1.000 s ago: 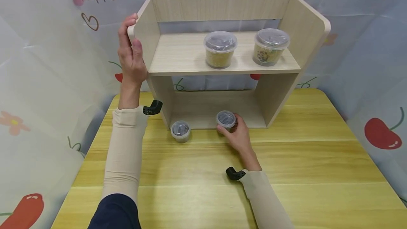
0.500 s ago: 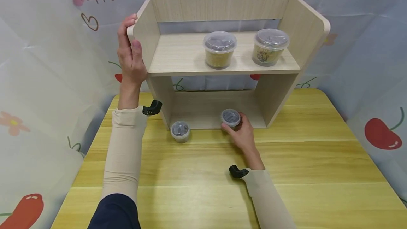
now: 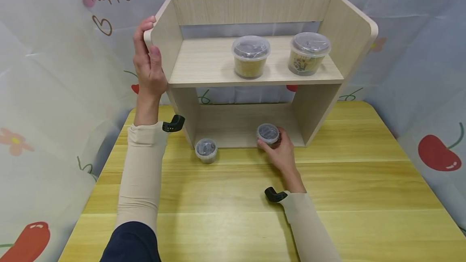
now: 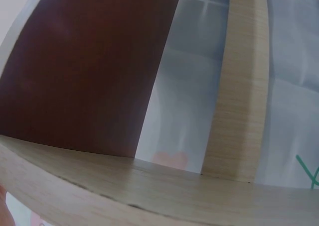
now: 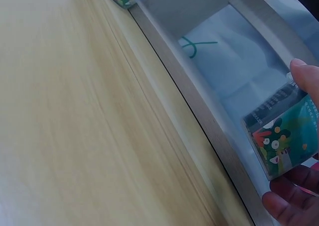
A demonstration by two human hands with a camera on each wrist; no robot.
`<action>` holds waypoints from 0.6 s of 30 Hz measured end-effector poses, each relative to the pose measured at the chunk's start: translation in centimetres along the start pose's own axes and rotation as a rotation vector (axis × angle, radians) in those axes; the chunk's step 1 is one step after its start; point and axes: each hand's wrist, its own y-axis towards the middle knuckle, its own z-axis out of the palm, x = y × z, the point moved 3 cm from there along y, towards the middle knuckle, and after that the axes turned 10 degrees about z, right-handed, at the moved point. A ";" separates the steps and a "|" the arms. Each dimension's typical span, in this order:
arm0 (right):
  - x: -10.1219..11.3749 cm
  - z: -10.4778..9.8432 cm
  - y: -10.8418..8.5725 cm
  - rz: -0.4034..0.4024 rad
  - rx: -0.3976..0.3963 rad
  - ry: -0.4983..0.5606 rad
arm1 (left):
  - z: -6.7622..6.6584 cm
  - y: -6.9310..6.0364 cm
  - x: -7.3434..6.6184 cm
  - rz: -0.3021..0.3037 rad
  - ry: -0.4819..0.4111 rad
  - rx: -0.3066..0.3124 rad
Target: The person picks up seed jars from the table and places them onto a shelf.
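My left hand (image 3: 148, 66) grips the upper left side panel of a pale wooden two-tier shelf (image 3: 218, 68), its fingertips over the panel's front edge. In the left wrist view only a sliver of that hand shows at the lower left. My right hand (image 3: 282, 153) holds a small lidded plastic tub (image 3: 268, 133) between thumb and fingers at the front of the lower shelf. The right wrist view shows the tub's printed teal label (image 5: 286, 141). Whether its base touches the board, I cannot tell. A similar small tub (image 3: 206, 150) stands on the table by the shelf's front left corner.
Two larger lidded tubs with yellowish contents, one mid-right (image 3: 251, 56) and one at the right (image 3: 309, 53), stand on the upper shelf. The shelf sits at the back of a yellow wooden table (image 3: 218, 221). A printed cloth (image 3: 418, 72) hangs behind and around it.
My right hand has carried the small tub a little to the right and slightly deeper over the lower shelf. The left hand stays on the side panel.
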 end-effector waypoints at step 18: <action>-0.8 -0.6 1.0 -0.023 -0.026 0.011 | 0.1 -0.1 0.2 0.000 -0.007 0.000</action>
